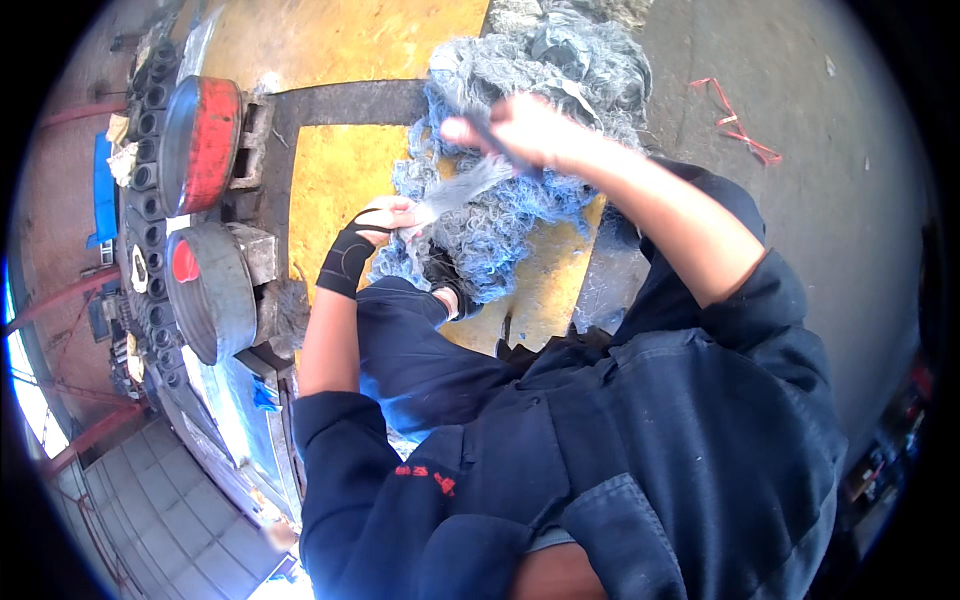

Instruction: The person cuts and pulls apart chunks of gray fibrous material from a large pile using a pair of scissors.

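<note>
A heap of tangled blue-grey netting or fibre [490,235] lies before me, between and beyond my legs. My left hand [392,213], with a black wrist support around the wrist, is closed on the near left edge of a pale grey strip of the netting [462,190]. That strip stretches from it toward the right hand. Above the heap my right hand [525,130] is closed around a dark, narrow, bar-like tool [497,142]. Motion smears the hand and tool, so the tool's exact kind is unclear.
Yellow plates [340,190] with a dark band between them cover the floor. Left stand a red round drum [215,140] and a dark metal drum [225,300], beside concrete blocks [255,250]. Behind them runs a row of dark rings [150,205]. A red strap [735,125] lies right.
</note>
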`<action>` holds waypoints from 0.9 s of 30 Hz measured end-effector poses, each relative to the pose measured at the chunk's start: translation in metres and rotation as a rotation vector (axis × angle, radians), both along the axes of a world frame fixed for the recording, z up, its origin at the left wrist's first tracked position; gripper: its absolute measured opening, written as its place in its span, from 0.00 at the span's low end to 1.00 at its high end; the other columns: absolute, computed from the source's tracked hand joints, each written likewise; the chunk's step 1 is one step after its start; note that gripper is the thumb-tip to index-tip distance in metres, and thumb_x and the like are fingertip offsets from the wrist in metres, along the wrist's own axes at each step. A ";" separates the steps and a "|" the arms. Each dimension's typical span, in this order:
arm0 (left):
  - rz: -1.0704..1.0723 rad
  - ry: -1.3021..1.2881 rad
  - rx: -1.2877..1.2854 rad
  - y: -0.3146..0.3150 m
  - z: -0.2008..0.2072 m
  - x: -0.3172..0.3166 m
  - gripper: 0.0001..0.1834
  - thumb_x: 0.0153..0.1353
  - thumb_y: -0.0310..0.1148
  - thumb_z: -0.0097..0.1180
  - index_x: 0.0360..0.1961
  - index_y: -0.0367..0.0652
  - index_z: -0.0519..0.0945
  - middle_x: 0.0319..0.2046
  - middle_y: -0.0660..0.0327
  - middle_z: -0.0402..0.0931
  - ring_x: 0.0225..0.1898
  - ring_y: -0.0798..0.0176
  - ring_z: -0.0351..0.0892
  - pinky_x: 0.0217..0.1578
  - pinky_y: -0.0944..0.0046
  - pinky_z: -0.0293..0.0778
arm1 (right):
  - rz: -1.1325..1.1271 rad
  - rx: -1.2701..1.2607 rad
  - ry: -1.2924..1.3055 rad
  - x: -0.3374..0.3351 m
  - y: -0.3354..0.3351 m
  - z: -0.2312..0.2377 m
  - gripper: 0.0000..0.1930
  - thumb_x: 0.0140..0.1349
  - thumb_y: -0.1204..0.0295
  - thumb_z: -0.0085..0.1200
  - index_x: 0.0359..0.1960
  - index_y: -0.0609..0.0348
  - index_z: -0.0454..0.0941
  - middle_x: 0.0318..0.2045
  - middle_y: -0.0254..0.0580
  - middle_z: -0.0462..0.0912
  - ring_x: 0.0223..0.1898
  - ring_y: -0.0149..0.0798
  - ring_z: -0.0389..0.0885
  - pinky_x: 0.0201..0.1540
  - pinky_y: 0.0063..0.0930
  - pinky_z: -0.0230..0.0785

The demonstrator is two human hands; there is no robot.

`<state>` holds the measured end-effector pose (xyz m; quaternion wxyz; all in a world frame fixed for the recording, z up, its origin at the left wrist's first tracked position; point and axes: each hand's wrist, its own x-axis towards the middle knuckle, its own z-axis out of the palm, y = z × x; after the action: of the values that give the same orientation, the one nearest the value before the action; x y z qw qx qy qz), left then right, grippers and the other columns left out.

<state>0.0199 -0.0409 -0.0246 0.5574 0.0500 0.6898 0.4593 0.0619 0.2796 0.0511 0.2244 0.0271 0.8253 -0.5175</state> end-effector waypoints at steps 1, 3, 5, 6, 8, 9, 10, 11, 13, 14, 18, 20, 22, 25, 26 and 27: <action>0.043 0.022 -0.011 -0.001 0.005 0.004 0.14 0.57 0.35 0.57 0.38 0.34 0.77 0.29 0.61 0.78 0.31 0.69 0.76 0.34 0.71 0.70 | 0.114 -0.167 -0.159 0.020 -0.007 0.005 0.41 0.45 0.26 0.43 0.16 0.61 0.75 0.13 0.38 0.72 0.17 0.31 0.75 0.22 0.29 0.69; 0.137 0.024 0.000 -0.006 0.010 0.008 0.13 0.57 0.34 0.56 0.38 0.34 0.77 0.29 0.62 0.78 0.31 0.70 0.76 0.34 0.70 0.70 | 0.262 -0.328 -0.441 0.049 -0.028 -0.006 0.40 0.46 0.27 0.43 0.14 0.59 0.73 0.12 0.38 0.72 0.12 0.30 0.69 0.16 0.22 0.63; 0.209 0.028 0.029 0.001 0.015 0.010 0.13 0.58 0.33 0.54 0.39 0.34 0.77 0.30 0.61 0.77 0.31 0.70 0.76 0.34 0.71 0.70 | 0.274 -0.447 -0.739 0.072 -0.037 -0.028 0.37 0.48 0.29 0.44 0.17 0.58 0.72 0.14 0.33 0.71 0.12 0.28 0.68 0.15 0.20 0.60; 0.234 0.043 0.047 0.004 0.017 0.009 0.12 0.58 0.33 0.55 0.39 0.34 0.77 0.30 0.61 0.78 0.31 0.70 0.76 0.34 0.70 0.70 | 0.311 -0.485 -0.862 0.078 -0.039 -0.041 0.38 0.50 0.29 0.41 0.20 0.59 0.74 0.16 0.34 0.72 0.14 0.27 0.68 0.17 0.19 0.61; 0.289 0.069 0.080 0.006 0.016 0.010 0.12 0.57 0.32 0.55 0.38 0.34 0.77 0.29 0.60 0.78 0.31 0.69 0.76 0.34 0.70 0.70 | 0.287 -0.501 -0.858 0.083 -0.046 -0.064 0.38 0.50 0.29 0.40 0.26 0.59 0.73 0.19 0.34 0.73 0.15 0.27 0.68 0.17 0.19 0.61; 0.302 0.031 0.140 0.007 0.017 0.009 0.12 0.58 0.31 0.54 0.39 0.33 0.77 0.30 0.60 0.78 0.31 0.68 0.76 0.35 0.70 0.69 | 0.276 -0.508 -0.853 0.081 -0.047 -0.065 0.38 0.51 0.29 0.40 0.28 0.59 0.73 0.20 0.34 0.73 0.15 0.27 0.68 0.17 0.19 0.61; 0.316 0.029 0.148 0.008 0.017 0.009 0.12 0.58 0.31 0.54 0.39 0.33 0.76 0.30 0.60 0.78 0.31 0.68 0.76 0.35 0.70 0.69 | 0.276 -0.543 -0.858 0.079 -0.049 -0.065 0.39 0.51 0.29 0.39 0.32 0.60 0.72 0.20 0.34 0.74 0.15 0.27 0.69 0.16 0.19 0.61; 0.329 0.028 0.156 0.009 0.018 0.011 0.12 0.58 0.31 0.53 0.39 0.33 0.76 0.31 0.60 0.78 0.31 0.68 0.76 0.35 0.70 0.69 | 0.275 -0.578 -0.862 0.076 -0.052 -0.066 0.39 0.51 0.29 0.39 0.37 0.60 0.71 0.21 0.34 0.74 0.15 0.27 0.69 0.16 0.19 0.61; 0.336 0.026 0.207 0.012 0.017 0.009 0.11 0.58 0.30 0.53 0.39 0.33 0.76 0.32 0.59 0.78 0.32 0.68 0.75 0.35 0.70 0.69 | 0.252 -0.668 -0.794 0.069 -0.059 -0.060 0.41 0.52 0.30 0.38 0.49 0.58 0.67 0.22 0.36 0.74 0.16 0.27 0.69 0.17 0.19 0.61; 0.332 0.023 0.250 0.013 0.015 0.008 0.11 0.58 0.30 0.53 0.39 0.33 0.76 0.32 0.59 0.78 0.32 0.68 0.75 0.35 0.70 0.69 | 0.239 -0.667 -0.811 0.065 -0.060 -0.056 0.41 0.53 0.30 0.38 0.51 0.57 0.66 0.23 0.36 0.74 0.16 0.27 0.69 0.17 0.19 0.61; 0.350 0.046 0.258 0.022 0.022 0.007 0.11 0.59 0.31 0.54 0.38 0.34 0.76 0.32 0.59 0.77 0.34 0.68 0.75 0.36 0.69 0.69 | 0.151 -0.705 -0.796 0.056 -0.071 -0.054 0.39 0.54 0.32 0.39 0.49 0.56 0.67 0.24 0.35 0.72 0.17 0.25 0.66 0.16 0.19 0.60; 0.356 0.045 0.284 0.023 0.025 0.004 0.11 0.59 0.31 0.54 0.38 0.34 0.76 0.32 0.59 0.77 0.33 0.68 0.75 0.36 0.69 0.68 | 0.151 -0.678 -0.760 0.050 -0.071 -0.049 0.38 0.54 0.32 0.39 0.47 0.56 0.68 0.23 0.33 0.71 0.17 0.24 0.64 0.16 0.19 0.59; 0.362 0.053 0.288 0.024 0.029 0.004 0.11 0.59 0.32 0.54 0.37 0.34 0.76 0.31 0.59 0.77 0.33 0.68 0.74 0.36 0.69 0.68 | 0.143 -0.619 -0.737 0.049 -0.072 -0.049 0.35 0.52 0.31 0.41 0.33 0.57 0.68 0.21 0.31 0.66 0.17 0.23 0.62 0.15 0.18 0.56; 0.350 0.074 0.272 0.026 0.030 0.003 0.12 0.60 0.32 0.54 0.38 0.34 0.75 0.31 0.60 0.76 0.32 0.69 0.73 0.36 0.69 0.68 | 0.101 -0.575 -0.720 0.048 -0.071 -0.044 0.34 0.52 0.31 0.43 0.23 0.56 0.65 0.19 0.30 0.64 0.15 0.23 0.61 0.13 0.18 0.54; 0.334 0.078 0.274 0.025 0.028 0.002 0.13 0.60 0.33 0.53 0.40 0.33 0.75 0.32 0.60 0.76 0.32 0.69 0.73 0.36 0.69 0.67 | 0.086 -0.573 -0.711 0.048 -0.070 -0.041 0.34 0.51 0.32 0.43 0.20 0.55 0.64 0.18 0.30 0.63 0.14 0.23 0.61 0.13 0.18 0.53; 0.315 0.083 0.278 0.027 0.028 0.001 0.14 0.60 0.33 0.52 0.42 0.33 0.74 0.32 0.60 0.75 0.32 0.69 0.73 0.36 0.70 0.67 | 0.069 -0.572 -0.700 0.048 -0.068 -0.037 0.34 0.51 0.32 0.44 0.17 0.54 0.62 0.16 0.29 0.62 0.13 0.23 0.60 0.12 0.18 0.53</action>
<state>0.0210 -0.0142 0.0031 0.4377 0.0367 0.6414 0.6290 0.1098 0.2112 0.0141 0.5056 0.1097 0.5240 -0.6766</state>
